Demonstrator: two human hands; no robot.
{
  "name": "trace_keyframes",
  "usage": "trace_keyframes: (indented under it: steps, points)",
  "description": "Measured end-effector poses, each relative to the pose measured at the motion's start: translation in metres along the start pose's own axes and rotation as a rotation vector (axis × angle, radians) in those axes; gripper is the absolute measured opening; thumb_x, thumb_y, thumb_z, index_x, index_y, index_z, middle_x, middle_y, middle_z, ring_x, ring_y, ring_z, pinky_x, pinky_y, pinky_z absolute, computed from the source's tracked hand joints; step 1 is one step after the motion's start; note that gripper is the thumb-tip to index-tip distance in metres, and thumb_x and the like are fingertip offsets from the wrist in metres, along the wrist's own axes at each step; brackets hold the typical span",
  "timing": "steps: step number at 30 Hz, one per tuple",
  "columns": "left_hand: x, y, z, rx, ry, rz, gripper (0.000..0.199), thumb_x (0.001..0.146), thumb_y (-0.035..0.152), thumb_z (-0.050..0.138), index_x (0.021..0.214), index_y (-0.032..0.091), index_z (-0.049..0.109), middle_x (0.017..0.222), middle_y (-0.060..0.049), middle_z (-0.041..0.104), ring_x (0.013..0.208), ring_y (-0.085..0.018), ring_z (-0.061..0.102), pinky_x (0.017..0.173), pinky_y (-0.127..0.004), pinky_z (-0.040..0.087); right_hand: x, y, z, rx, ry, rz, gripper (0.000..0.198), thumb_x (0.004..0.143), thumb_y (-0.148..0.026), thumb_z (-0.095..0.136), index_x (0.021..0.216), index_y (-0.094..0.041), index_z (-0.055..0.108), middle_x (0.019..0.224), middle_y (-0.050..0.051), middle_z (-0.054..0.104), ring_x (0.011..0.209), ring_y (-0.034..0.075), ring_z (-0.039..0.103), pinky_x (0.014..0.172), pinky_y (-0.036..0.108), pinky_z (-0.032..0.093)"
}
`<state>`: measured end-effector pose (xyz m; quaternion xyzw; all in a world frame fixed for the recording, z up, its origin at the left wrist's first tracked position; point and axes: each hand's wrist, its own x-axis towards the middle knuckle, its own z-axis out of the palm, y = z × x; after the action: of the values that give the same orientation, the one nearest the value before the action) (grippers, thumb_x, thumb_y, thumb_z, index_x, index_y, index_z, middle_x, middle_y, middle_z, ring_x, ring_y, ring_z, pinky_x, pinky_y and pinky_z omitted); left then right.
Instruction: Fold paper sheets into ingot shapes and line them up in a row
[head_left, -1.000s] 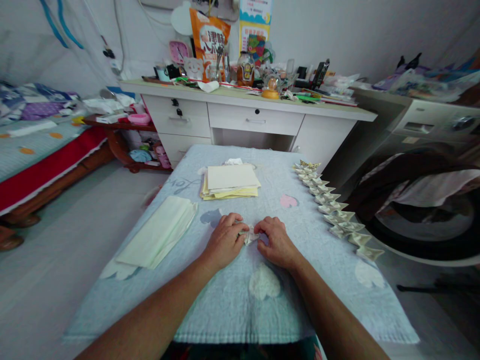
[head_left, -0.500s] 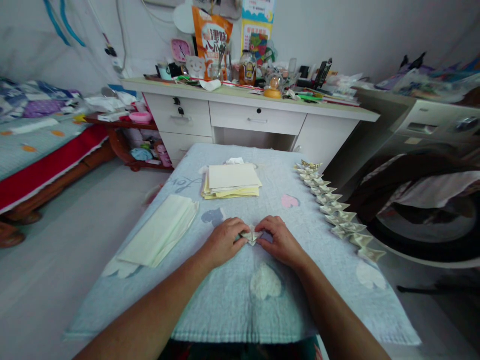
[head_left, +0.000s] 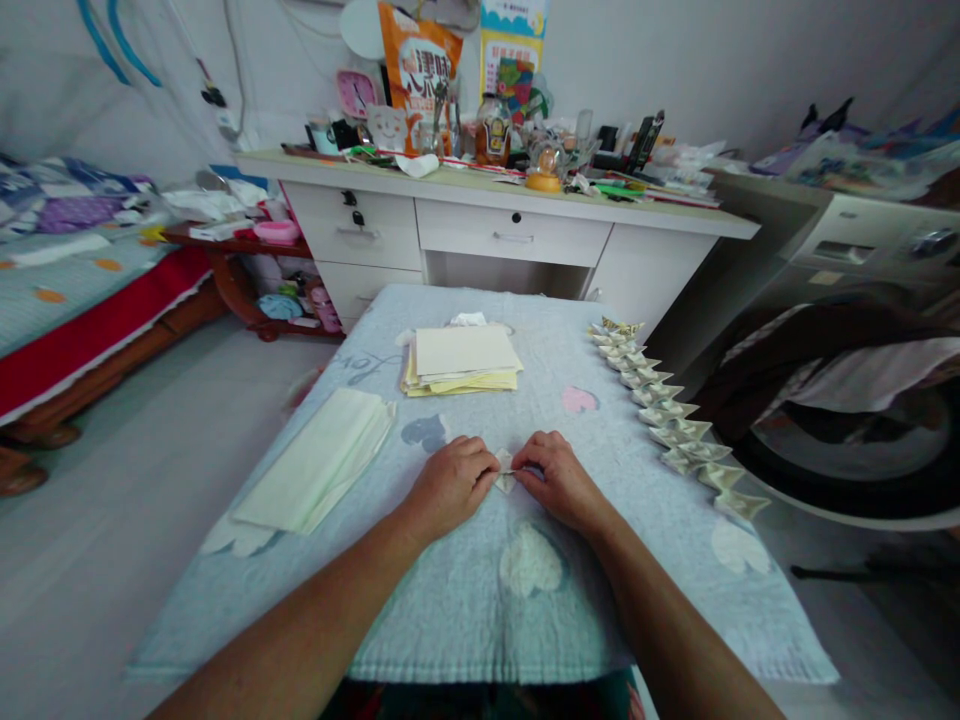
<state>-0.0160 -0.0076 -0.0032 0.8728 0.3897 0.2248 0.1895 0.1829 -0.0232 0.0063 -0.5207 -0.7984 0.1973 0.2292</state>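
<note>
Between my two hands, over the middle of the cloth-covered table [head_left: 450, 620], is a small folded piece of paper [head_left: 505, 472]. My left hand [head_left: 454, 482] pinches its left side between thumb and fingers. Its right side is pinched by my right hand [head_left: 559, 478]. The fingertips hide the paper's ends. Ahead of my hands lies a stack of cream and yellow paper sheets [head_left: 466, 352]. Long pale green sheets [head_left: 319, 465] lie to the left. Along the right edge runs a row of several pointed folded paper pieces [head_left: 671, 420].
A white desk [head_left: 517, 235] laden with a jar [head_left: 493, 130], an orange bag [head_left: 420, 70] and clutter stands beyond the table. At the right is a front-loading washing machine [head_left: 847, 240]; a bed [head_left: 97, 290] is at the left.
The folded paper has changed shape between my fingers: it was wide with a downward point, and now looks narrower, with a line across its middle. My hands stay in nearly the same place.
</note>
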Motion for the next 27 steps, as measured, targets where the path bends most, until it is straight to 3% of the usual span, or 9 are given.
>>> trace_keyframes:
  steps: [12, 27]
  points:
    - [0.005, -0.002, 0.001, -0.029, 0.053, -0.101, 0.012, 0.085, 0.02, 0.053, 0.079, 0.018, 0.064, 0.085, -0.004, 0.056, 0.086, -0.019, 0.053, 0.08, -0.033, 0.042, 0.003, 0.0, 0.006, -0.062, 0.005, 0.072, 0.011, 0.087, -0.022, 0.057, 0.081, -0.019, 0.066, 0.081, 0.003, 0.061, 0.081, 0.017, 0.049, 0.076, 0.03, 0.031]
    - [0.005, 0.001, 0.004, 0.121, 0.053, -0.166, 0.016, 0.089, 0.025, 0.049, 0.079, 0.019, 0.061, 0.087, -0.005, 0.054, 0.088, -0.021, 0.05, 0.081, -0.035, 0.039, 0.007, -0.005, 0.011, -0.224, 0.016, 0.193, 0.016, 0.089, -0.026, 0.055, 0.077, -0.019, 0.063, 0.084, 0.005, 0.06, 0.081, 0.019, 0.046, 0.069, 0.03, 0.024]
